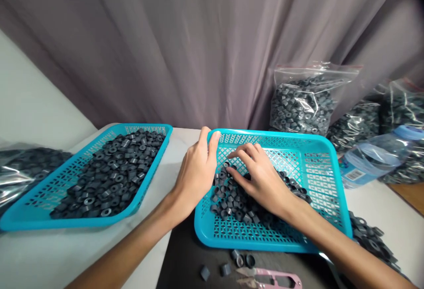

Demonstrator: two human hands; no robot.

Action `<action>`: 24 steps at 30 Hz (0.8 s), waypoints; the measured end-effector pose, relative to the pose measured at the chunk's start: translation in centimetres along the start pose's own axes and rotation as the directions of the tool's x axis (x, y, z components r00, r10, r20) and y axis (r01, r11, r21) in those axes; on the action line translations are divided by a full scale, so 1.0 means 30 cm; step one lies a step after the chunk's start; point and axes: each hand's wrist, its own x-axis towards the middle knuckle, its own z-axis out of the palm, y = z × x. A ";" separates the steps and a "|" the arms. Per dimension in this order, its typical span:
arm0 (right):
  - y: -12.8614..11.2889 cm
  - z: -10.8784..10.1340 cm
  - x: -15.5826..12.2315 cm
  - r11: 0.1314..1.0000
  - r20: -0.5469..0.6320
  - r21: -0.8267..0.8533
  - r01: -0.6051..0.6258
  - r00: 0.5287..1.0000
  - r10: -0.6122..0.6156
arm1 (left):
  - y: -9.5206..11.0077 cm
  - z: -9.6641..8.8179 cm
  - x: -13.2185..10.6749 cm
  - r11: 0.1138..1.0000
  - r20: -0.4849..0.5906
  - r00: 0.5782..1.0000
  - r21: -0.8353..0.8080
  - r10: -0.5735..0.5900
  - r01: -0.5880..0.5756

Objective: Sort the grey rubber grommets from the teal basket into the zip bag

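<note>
My left hand (196,170) is closed round the left rim of the right-hand blue plastic basket (274,135), its thumb along the top edge. Inside that basket, my right hand (261,178) reaches over a heap of small dark grey plastic ring-like caps (228,200). Its fingers are bent but apart, thumb away from the forefinger, and the fingertips touch or hover just above the caps; which, I cannot tell. Part of the heap is hidden under the palm. In front of the basket lie pink thread snips (276,277) and several loose caps (225,269) on a dark surface.
A second blue basket (168,135), heaped with similar parts, stands left. Clear zip bags (303,103) of parts and a plastic bottle (371,159) stand at the right. A loose pile (371,238) lies beside my right forearm. A grey curtain (198,50) hangs behind.
</note>
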 end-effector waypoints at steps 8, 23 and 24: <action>0.021 0.001 0.001 0.992 0.001 0.118 -0.053 0.999 0.053 | 0.005 0.008 -0.004 1.000 0.002 1.000 -0.006 0.002 -0.002; 0.035 -0.193 -0.007 0.936 0.030 0.223 -0.272 0.962 0.272 | -0.004 0.023 0.005 0.998 0.020 1.000 0.056 0.008 -0.009; 0.045 -0.229 -0.018 0.941 0.050 0.169 -0.294 0.956 0.290 | -0.008 0.023 0.007 0.998 0.021 1.000 0.067 0.007 -0.009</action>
